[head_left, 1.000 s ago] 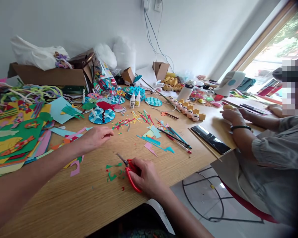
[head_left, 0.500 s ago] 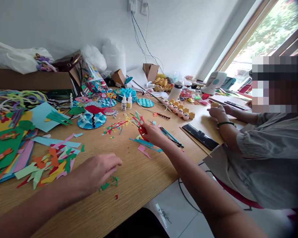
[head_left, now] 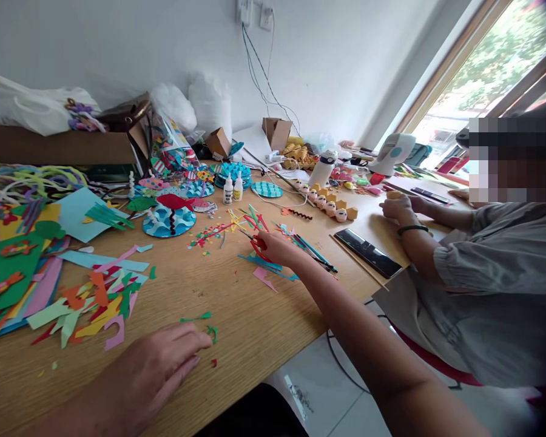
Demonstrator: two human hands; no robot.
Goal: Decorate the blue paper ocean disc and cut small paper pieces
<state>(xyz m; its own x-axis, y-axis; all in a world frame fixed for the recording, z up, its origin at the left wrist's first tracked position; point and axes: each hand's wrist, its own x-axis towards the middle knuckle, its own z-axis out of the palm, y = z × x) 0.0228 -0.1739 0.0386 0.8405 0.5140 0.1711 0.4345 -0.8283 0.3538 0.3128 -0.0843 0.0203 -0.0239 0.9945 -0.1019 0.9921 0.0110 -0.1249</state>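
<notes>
My right hand (head_left: 277, 249) grips red-handled scissors (head_left: 257, 247) low over the table, their blades pointing away to the left. Blue paper strips (head_left: 268, 264) and a pink scrap (head_left: 264, 279) lie beside that hand. Closer to me, my left hand (head_left: 164, 358) is palm down at the table, its fingers stretched out and holding nothing. Small green scraps (head_left: 212, 332) lie at its fingertips, with a tiny red scrap (head_left: 214, 363) a little to the right.
Coloured paper offcuts (head_left: 95, 297) spread at left. A blue paper-plate stand (head_left: 168, 226) bears a red fish, near two glue bottles (head_left: 233, 189). Pencils (head_left: 316, 252), a phone (head_left: 368, 250) and a wooden stick (head_left: 359, 262) lie at right, where a co-worker (head_left: 491, 273) sits.
My left hand has come down and toward me, uncovering more green scraps and a pink curved piece. My right hand, with the scissors, has stayed almost in place.
</notes>
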